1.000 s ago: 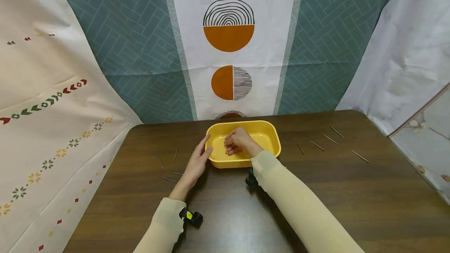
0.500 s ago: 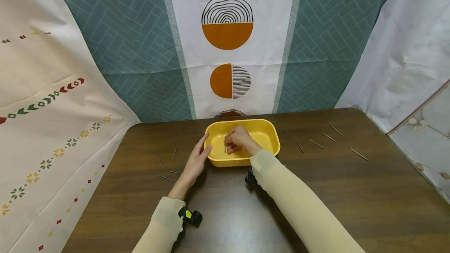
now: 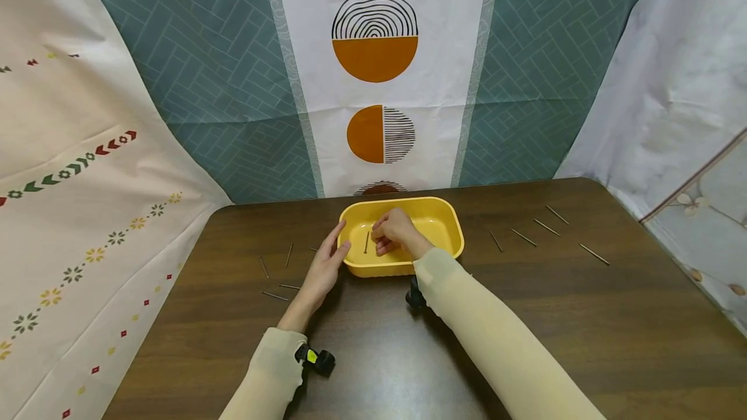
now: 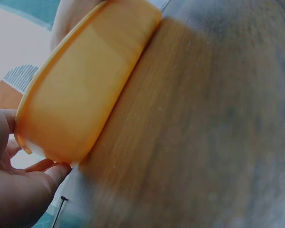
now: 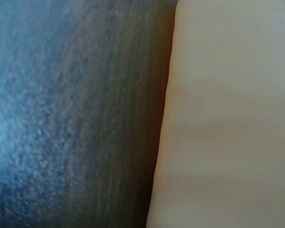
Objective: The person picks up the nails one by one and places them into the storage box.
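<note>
A yellow plastic tray (image 3: 375, 270) stands near the back of the table. One nail (image 3: 366, 242) lies in its left part, just left of the right fingertips. My right hand (image 3: 397, 229) is inside the tray with bent fingers, a small gap between them and that nail; the undersides of the fingers are hidden. At the tray's left end my left hand (image 3: 328, 261) rests with fingers extended. In the left wrist view its thumb (image 4: 57, 173) touches the outer wall and a finger reaches the rim. The right wrist view has only sleeve (image 5: 228, 114) and blurred tabletop.
Several loose nails lie left of the tray, among them an upright-lying nail (image 3: 288, 255) and a slanted nail (image 3: 275, 295). Several more, such as this nail (image 3: 594, 254), are scattered to the right. Patterned cloth (image 3: 373, 141) hangs behind the brown table (image 3: 362, 368).
The nail sat against the right fingertips earlier; now it lies slightly left of them, apart, on the tray's floor. Both hands have stayed nearly in place, and the head view has shifted slightly.
</note>
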`<state>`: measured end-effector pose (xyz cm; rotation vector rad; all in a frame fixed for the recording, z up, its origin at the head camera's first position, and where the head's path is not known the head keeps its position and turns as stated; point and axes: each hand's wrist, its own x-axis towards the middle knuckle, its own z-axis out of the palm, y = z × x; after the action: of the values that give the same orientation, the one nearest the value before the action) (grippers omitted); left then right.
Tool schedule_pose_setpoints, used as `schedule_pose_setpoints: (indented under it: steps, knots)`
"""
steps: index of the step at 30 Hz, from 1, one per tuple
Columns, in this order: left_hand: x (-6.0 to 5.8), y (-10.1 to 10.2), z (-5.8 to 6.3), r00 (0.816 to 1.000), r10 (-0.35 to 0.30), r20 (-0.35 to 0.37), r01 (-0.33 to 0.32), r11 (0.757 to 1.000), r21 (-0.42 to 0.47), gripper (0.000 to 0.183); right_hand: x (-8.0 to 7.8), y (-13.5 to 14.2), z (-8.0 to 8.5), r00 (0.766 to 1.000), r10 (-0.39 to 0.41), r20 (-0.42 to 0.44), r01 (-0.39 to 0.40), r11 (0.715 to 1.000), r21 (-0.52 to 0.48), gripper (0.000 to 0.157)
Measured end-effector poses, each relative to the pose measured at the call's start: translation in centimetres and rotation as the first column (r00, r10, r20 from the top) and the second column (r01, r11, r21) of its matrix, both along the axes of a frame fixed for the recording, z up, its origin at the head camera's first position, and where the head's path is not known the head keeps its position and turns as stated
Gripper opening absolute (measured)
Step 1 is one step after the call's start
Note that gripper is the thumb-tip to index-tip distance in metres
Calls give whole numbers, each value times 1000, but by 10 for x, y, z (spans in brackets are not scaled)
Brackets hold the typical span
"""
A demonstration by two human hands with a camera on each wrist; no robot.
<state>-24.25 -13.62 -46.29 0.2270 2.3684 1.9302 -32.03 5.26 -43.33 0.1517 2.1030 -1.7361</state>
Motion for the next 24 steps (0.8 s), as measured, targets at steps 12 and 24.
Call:
schedule_pose_setpoints:
  steps: [12,24]
  knots:
    - [0,-1,-1,1000,5,-2,-5,1000,-4,57,1,2,5,1000,7,29,-6,999,-44,22]
    - [-1,-1,-3,1000,-7,-18,7,1000,14,56,2,19,25,997,62,36,-58,994,-93,30]
